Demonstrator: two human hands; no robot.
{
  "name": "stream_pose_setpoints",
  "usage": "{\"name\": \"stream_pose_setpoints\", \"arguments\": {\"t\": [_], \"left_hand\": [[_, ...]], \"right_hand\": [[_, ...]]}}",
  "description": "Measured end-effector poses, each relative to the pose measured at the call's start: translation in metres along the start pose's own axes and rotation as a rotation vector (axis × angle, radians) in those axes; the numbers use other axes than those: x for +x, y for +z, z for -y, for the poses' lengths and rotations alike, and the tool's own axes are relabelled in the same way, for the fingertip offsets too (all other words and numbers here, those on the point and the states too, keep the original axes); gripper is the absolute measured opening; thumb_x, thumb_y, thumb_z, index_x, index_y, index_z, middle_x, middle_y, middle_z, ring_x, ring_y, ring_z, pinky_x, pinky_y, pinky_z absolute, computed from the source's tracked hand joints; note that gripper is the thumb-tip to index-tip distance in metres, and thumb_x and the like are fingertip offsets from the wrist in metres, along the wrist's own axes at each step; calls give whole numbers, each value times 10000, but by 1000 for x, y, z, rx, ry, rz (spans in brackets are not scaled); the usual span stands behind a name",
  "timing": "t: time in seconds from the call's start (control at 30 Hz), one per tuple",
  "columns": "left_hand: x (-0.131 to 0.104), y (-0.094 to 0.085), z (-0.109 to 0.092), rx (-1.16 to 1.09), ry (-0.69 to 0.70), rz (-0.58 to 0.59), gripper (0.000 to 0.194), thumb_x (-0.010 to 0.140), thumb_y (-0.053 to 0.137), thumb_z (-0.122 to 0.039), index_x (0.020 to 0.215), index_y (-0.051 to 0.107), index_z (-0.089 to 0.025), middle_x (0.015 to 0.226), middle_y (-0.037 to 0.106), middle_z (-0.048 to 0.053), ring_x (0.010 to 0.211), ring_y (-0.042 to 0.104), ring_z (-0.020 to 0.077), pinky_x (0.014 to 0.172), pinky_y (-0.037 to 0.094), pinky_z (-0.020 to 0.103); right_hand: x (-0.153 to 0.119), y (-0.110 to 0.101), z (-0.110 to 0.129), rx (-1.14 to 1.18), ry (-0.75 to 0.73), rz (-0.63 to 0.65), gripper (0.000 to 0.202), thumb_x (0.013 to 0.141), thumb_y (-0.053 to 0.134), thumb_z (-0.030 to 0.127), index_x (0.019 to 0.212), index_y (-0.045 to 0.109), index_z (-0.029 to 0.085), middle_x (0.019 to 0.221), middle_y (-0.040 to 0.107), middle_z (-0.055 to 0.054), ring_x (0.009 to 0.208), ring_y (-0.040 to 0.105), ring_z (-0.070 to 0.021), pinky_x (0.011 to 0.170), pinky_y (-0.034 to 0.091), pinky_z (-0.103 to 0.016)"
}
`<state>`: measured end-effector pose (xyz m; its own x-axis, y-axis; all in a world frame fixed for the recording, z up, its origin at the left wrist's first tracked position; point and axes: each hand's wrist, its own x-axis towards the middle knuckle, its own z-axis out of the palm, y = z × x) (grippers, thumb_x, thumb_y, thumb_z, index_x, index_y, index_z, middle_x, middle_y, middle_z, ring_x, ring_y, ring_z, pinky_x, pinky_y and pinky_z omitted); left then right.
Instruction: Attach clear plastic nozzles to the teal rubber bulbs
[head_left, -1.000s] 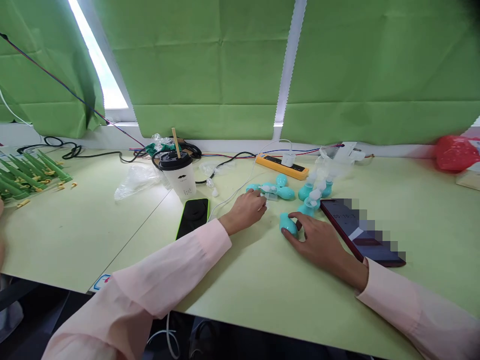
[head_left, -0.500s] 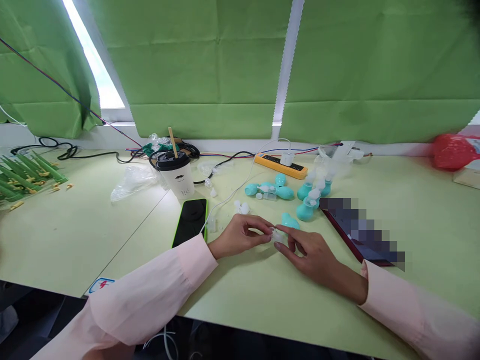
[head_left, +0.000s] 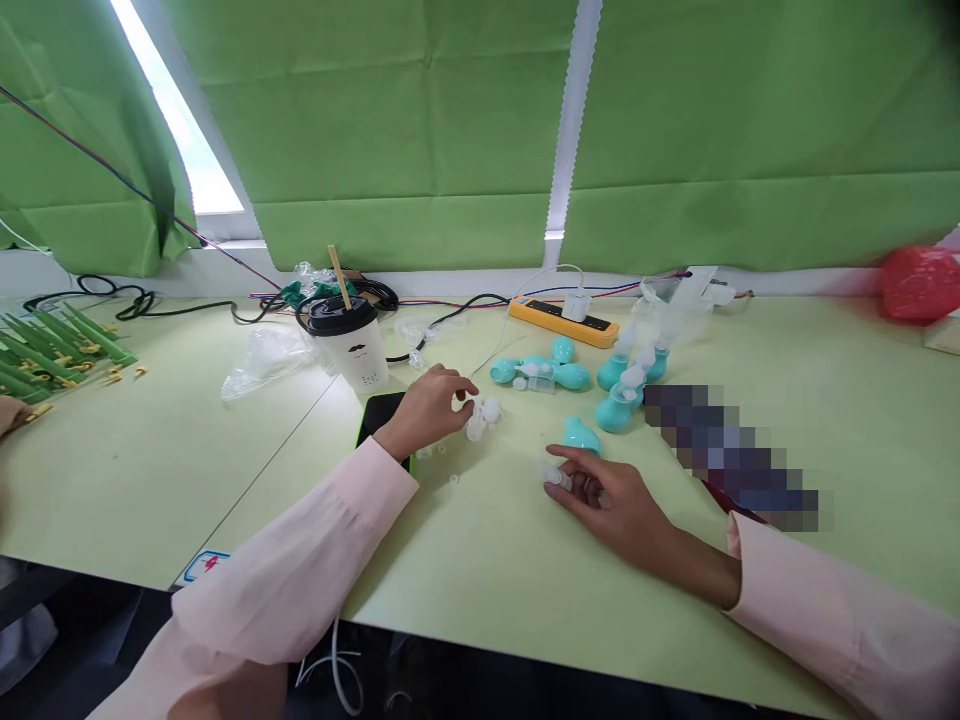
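Note:
My right hand (head_left: 615, 500) pinches a small translucent white plastic fitting (head_left: 557, 477) between thumb and fingers, just above the table. My left hand (head_left: 431, 408) is beside a small group of white and clear plastic pieces (head_left: 490, 410). Its thumb and index finger are curved and slightly apart at the edge of these pieces. Just beyond my right fingertips lies a turquoise rubber bulb (head_left: 581, 436). Farther back are more turquoise bulbs (head_left: 572, 376), some with clear plastic parts among them. On the right, several turquoise bulbs (head_left: 616, 410) stand with white tops fitted.
A phone (head_left: 379, 412) lies partly under my left hand, near a lidded paper cup (head_left: 358, 355) with a straw. A yellow power strip (head_left: 562, 322) sits at the back. A pixelated device lies right. Green strips (head_left: 45, 345) and another person's hand (head_left: 11, 412) are far left.
My left hand has left the fitting and moved left and away to the white pieces. My right hand has stayed nearly in place, keeping the fitting. Another person's hand has appeared at the left edge.

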<state>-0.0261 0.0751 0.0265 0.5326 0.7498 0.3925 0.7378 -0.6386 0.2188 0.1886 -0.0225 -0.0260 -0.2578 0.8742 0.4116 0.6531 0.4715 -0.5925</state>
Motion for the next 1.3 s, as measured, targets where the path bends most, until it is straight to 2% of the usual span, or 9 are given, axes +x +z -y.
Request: {"name": "stream_pose_setpoints", "arguments": {"t": [0.1, 0.23, 0.4, 0.83, 0.9, 0.97, 1.07, 1.17, 1.3], "left_hand": [[-1, 6, -1, 12, 83, 90, 173, 708, 512, -239, 832, 622, -188, 716, 570, 26, 756, 487, 161, 676, 425, 263], [-7, 19, -14, 138, 126, 132, 178, 692, 554, -286, 823, 630, -191, 820, 533, 59, 806, 453, 189, 654, 423, 280], [-9, 30, -17, 253, 149, 126, 161, 758, 490, -221, 766, 645, -177, 817, 521, 72, 808, 426, 192, 631, 408, 281], [-8, 35, -16, 236, 181, 73, 194, 796, 432, -167, 769, 614, -109, 819, 548, 103, 815, 427, 209, 681, 416, 317], [-10, 30, -22, 128, 206, 24, 172, 793, 439, -169, 778, 602, -115, 830, 562, 90, 823, 434, 195, 700, 420, 307], [-13, 25, -31, -116, 257, -30, 126, 773, 470, -166, 766, 591, -130, 811, 584, 62, 813, 451, 166, 720, 426, 285], [-21, 20, -48, -454, 309, -13, 99, 743, 501, -147, 752, 599, -136, 740, 615, 41, 740, 477, 137, 694, 440, 267], [-27, 20, -59, -597, 304, 10, 98, 712, 529, -131, 739, 623, -122, 691, 634, 54, 683, 472, 138, 629, 448, 265], [-28, 23, -59, -669, 271, 11, 85, 689, 560, -133, 712, 642, -126, 689, 649, 64, 679, 467, 143, 619, 449, 277]], "right_hand": [[-3, 1, 0, 42, 30, 27, 276, 769, 476, 282, 1021, 428, 178, 700, 549, -9, 455, 474, -88, 439, 430, -223], [-4, 2, 1, -67, -67, 44, 143, 754, 487, 265, 870, 460, 186, 590, 506, 17, 471, 466, -103, 452, 409, -230], [-3, 0, 3, -107, -177, 33, 128, 766, 472, 250, 867, 507, 180, 642, 520, 5, 477, 448, -90, 476, 394, -222], [-1, 0, 4, -66, -112, 30, 137, 750, 497, 257, 844, 538, 167, 599, 501, 15, 457, 432, -84, 472, 390, -216], [-1, 0, 4, -60, -103, 27, 137, 751, 498, 259, 845, 538, 169, 605, 506, 14, 461, 433, -83, 476, 389, -214], [0, 0, 4, -50, -93, 21, 136, 752, 499, 261, 844, 537, 169, 605, 511, 13, 464, 435, -84, 477, 388, -214], [0, 0, 3, -28, -84, 6, 142, 755, 500, 268, 849, 541, 170, 596, 515, 15, 459, 436, -85, 475, 388, -213], [1, 0, 2, -26, -81, 16, 143, 759, 498, 266, 853, 546, 169, 595, 520, 16, 461, 439, -86, 474, 384, -213], [0, 0, 1, -44, -90, 26, 153, 769, 492, 269, 871, 549, 171, 617, 547, 6, 482, 458, -95, 488, 386, -221]]}}
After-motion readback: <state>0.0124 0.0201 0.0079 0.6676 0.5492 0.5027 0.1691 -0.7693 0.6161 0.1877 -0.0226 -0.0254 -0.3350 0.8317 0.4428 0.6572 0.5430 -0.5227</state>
